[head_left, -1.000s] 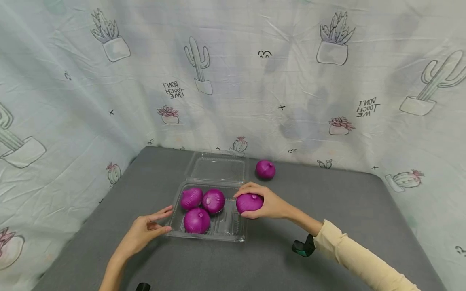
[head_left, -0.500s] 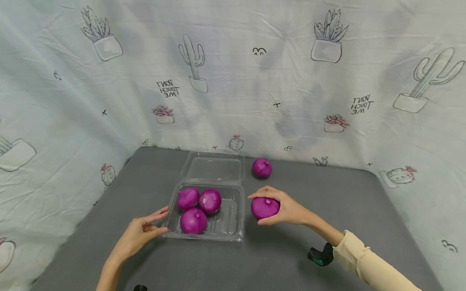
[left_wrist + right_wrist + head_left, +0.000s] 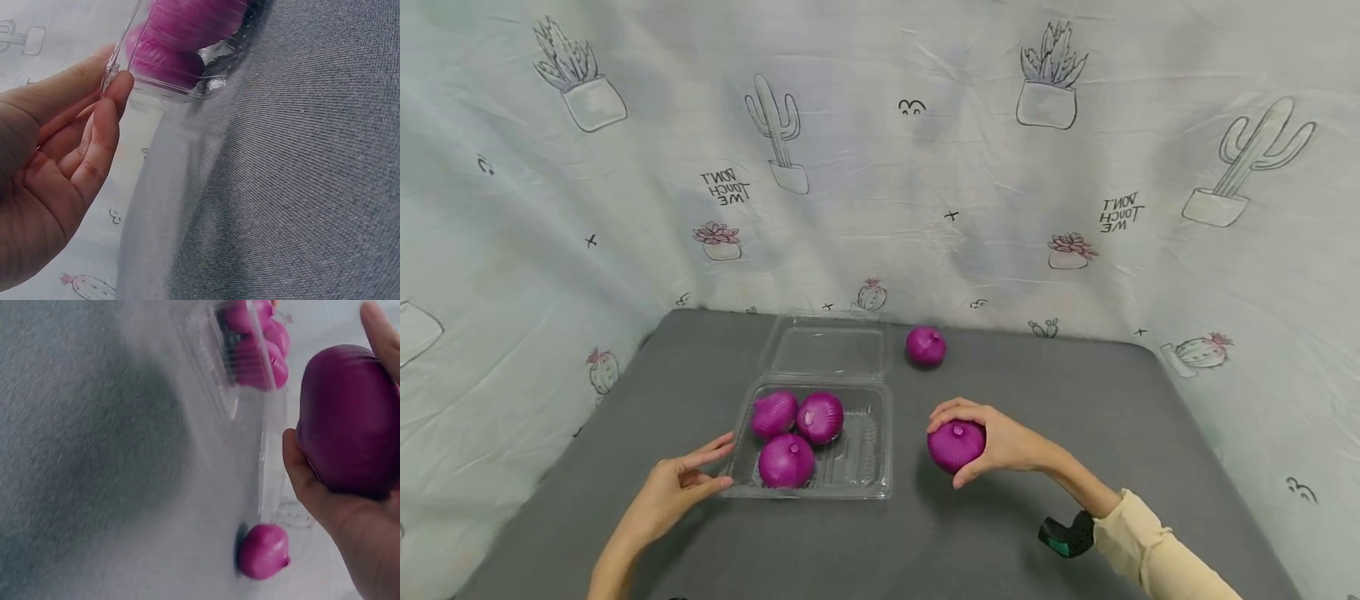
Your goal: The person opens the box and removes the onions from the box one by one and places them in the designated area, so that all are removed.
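My right hand [image 3: 992, 442] grips a purple onion [image 3: 956, 446] above the grey table, right of the clear plastic box. In the right wrist view the held onion [image 3: 350, 422] sits between thumb and fingers. The hinged clear box [image 3: 868, 492] lies with its lid [image 3: 831, 350] folded back, away from me. Three purple onions sit inside: a rear left one [image 3: 774, 415], a middle one [image 3: 820, 418] and a front one [image 3: 786, 461]. My left hand [image 3: 662, 496] touches the box's left edge, thumb and fingers spread. In the left wrist view its fingertips [image 3: 122, 84] are at the rim.
Another purple onion [image 3: 926, 346] stands on the table [image 3: 1052, 392], behind and right of the box. A black and green device [image 3: 1066, 535] hangs below the right wrist. A white curtain with cactus prints [image 3: 850, 167] borders the table's back and sides.
My right hand has moved right, from over the box's right edge to over the table, carrying its onion. The left hand stays at the box's left edge. The head view has shifted slightly.
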`<action>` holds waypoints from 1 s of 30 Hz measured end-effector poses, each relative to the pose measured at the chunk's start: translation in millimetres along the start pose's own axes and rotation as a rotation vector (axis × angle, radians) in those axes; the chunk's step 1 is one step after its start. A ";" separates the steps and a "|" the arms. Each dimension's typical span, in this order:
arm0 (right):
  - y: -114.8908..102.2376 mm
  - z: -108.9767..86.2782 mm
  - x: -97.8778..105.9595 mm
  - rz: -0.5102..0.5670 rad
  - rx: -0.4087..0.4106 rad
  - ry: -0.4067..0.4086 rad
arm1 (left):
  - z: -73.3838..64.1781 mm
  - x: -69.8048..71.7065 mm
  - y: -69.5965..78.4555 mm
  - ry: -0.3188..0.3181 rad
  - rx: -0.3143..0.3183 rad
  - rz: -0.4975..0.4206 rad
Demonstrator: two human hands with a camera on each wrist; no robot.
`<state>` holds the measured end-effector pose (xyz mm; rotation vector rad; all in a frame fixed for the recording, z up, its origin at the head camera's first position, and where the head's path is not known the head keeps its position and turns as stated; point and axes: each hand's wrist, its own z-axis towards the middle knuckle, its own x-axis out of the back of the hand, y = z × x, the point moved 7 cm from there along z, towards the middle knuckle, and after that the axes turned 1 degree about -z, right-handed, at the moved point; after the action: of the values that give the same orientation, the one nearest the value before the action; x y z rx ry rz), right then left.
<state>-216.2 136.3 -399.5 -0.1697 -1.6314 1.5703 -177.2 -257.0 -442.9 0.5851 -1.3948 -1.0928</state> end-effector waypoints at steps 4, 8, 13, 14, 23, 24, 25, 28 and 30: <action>5.3 -4.8 -2.2 -0.046 -0.003 -0.049 | -3.6 2.0 -0.2 0.013 -0.009 0.007; 11.8 -9.5 -1.1 -0.012 -0.034 -0.049 | -2.0 2.9 1.7 0.025 -0.028 0.039; 19.4 -20.7 1.8 0.133 -0.076 0.006 | -0.9 1.1 2.9 0.024 -0.037 0.064; 20.4 -23.5 1.8 0.153 -0.072 0.011 | -1.2 0.6 2.9 0.022 -0.035 0.066; 32.0 -44.1 5.1 0.176 -0.064 -0.001 | 3.8 -1.4 2.6 0.019 -0.063 0.069; 34.7 -44.9 5.2 0.198 -0.077 -0.006 | 3.3 -1.0 1.6 0.021 -0.062 0.066; 37.4 -45.2 5.4 0.223 -0.090 -0.010 | 2.5 -0.5 0.5 0.024 -0.060 0.062; 46.5 -44.5 7.7 0.277 -0.116 -0.017 | -0.4 0.9 -4.6 0.030 -0.043 0.056; 53.7 -43.2 10.4 0.305 -0.131 -0.017 | -2.0 1.6 -7.5 0.035 -0.037 0.058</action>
<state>-219.0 186.5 -447.8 -0.4961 -1.7860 1.6910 -177.5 -262.2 -448.9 0.5315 -1.3507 -1.0559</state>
